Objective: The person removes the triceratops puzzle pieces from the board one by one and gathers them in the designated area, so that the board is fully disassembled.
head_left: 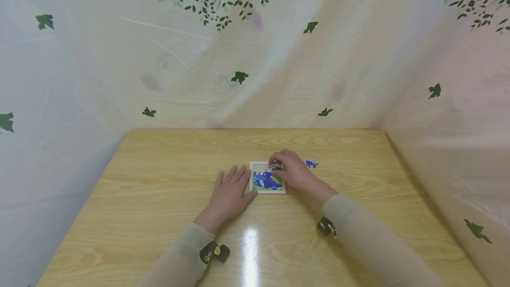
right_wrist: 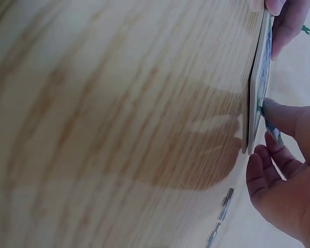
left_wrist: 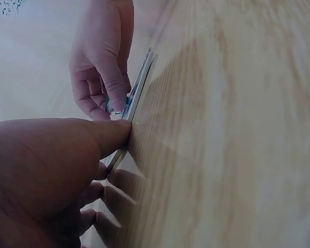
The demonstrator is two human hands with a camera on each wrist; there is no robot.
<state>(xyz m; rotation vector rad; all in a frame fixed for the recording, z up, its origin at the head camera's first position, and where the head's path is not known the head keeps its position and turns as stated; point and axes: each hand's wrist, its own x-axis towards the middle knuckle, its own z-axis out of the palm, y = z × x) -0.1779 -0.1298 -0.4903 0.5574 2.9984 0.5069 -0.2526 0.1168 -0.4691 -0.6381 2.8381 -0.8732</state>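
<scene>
A small jigsaw puzzle with a white border (head_left: pixel 268 192) lies on the table. Its picture (head_left: pixel 263 181) shows a blue dinosaur on green, and a bare strip shows along the upper part of the tray. My left hand (head_left: pixel 229 193) rests with spread fingers at the tray's left side, its thumb touching the lower left corner. Over the upper right part, my right hand (head_left: pixel 295 171) pinches a puzzle piece (right_wrist: pixel 273 133) between thumb and fingers. The piece is tilted against the tray in the right wrist view and mostly hidden by fingers in the head view.
Right of the tray, loose puzzle pieces (head_left: pixel 311 163) lie on the wooden table (head_left: pixel 179 154); two (right_wrist: pixel 226 204) show in the right wrist view. A pale curtain (head_left: pixel 191 87) with leaf prints stands behind the table and along both sides.
</scene>
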